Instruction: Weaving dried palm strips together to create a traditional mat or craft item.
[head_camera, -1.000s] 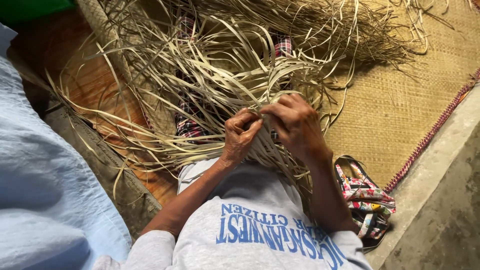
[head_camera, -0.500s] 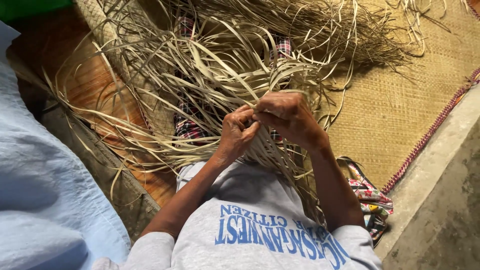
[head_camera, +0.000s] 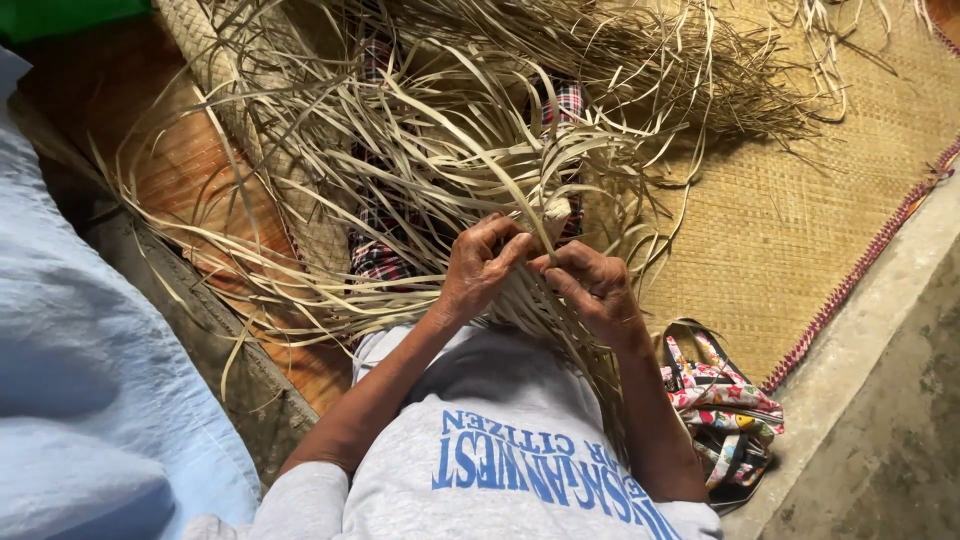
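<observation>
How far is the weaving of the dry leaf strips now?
Done: a woven section lies at the upper left, near the finished mat. In hand: the left hand and right hand pinch strips together in front of the person. Left: many loose strips spread out unwoven.

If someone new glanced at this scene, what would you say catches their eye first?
Probably the big tangle of pale dried leaf strips fanning over the person's lap and the woven mat. At its centre, the left hand and right hand pinch strips together. A bright floral bag lies by the right elbow.
</observation>
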